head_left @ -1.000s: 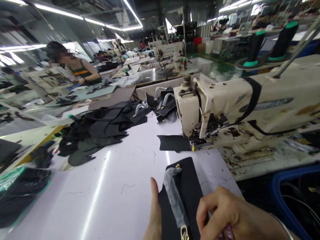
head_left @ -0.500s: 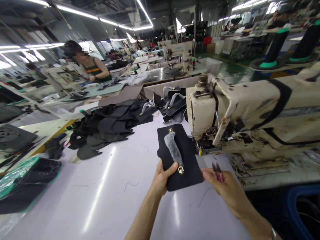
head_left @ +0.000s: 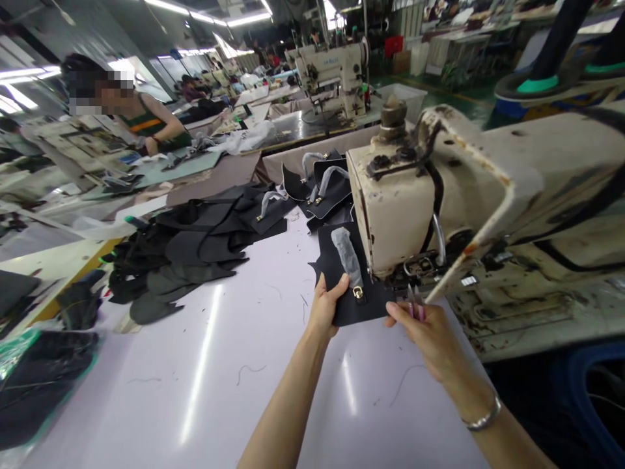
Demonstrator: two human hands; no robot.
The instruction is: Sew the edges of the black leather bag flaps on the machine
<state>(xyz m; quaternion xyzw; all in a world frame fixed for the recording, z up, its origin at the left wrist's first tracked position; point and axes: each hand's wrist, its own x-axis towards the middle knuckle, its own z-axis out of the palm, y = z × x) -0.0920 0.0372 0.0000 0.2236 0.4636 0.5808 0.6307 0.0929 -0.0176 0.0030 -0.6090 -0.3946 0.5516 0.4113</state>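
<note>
A black panel (head_left: 374, 307) with a plastic-wrapped handle (head_left: 346, 255) and a gold buckle (head_left: 358, 293) lies partly beneath the head of the sewing machine (head_left: 395, 202). My left hand (head_left: 326, 305) grips its left edge, thumb on top near the buckle. My right hand (head_left: 430, 335) is closed around small pink-handled snips (head_left: 415, 305), blades pointing up, with the fingertips at the panel's lower right corner. Whether those fingertips also pinch the panel is hard to make out. The machine head hides the panel's upper right part.
Black cut pieces (head_left: 195, 247) are heaped at the left, and several panels with wrapped handles (head_left: 332, 189) lie behind the machine head. A plastic-wrapped bundle (head_left: 43, 384) is at the far left. Another person (head_left: 151, 124) works at a table further back. Loose threads dot the white tabletop (head_left: 234, 404).
Both hands and the panel have moved forward, bringing the panel's right side under the machine head. The view has shifted, and the machine looks nearer.
</note>
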